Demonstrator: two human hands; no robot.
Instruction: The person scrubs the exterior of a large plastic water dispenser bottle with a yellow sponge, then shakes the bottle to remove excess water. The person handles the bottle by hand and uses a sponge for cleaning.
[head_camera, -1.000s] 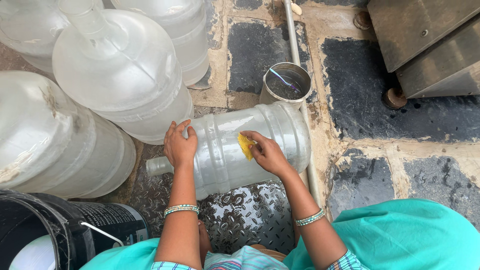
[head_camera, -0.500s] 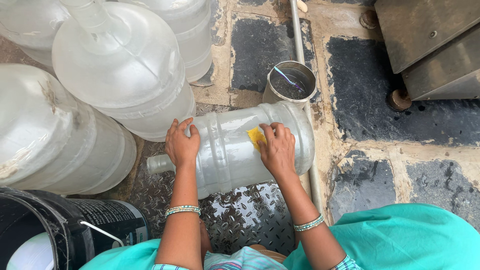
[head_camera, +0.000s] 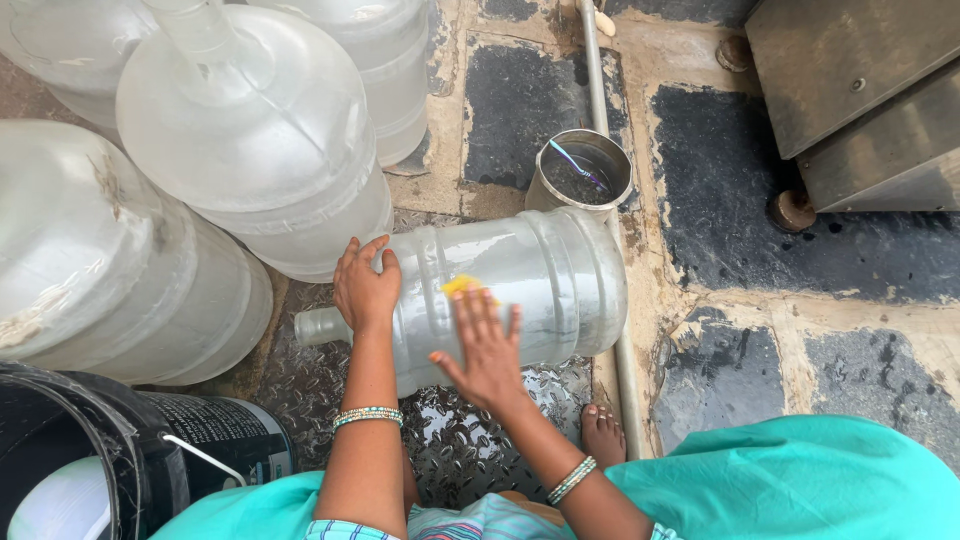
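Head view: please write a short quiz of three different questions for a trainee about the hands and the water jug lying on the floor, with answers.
1. True or false: the water jug under the hands stands upright.
2. Which hand presses the yellow sponge on the jug? A) left hand B) right hand
3. What stands just beyond the jug, next to the pipe?

Key
1. False: it lies on its side, neck to the left.
2. B: the right hand is on the sponge; the left hand rests near the neck.
3. A small metal pot with liquid in it.

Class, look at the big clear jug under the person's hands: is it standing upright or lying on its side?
On its side. The jug lies flat on the metal floor plate, neck pointing left, base right.
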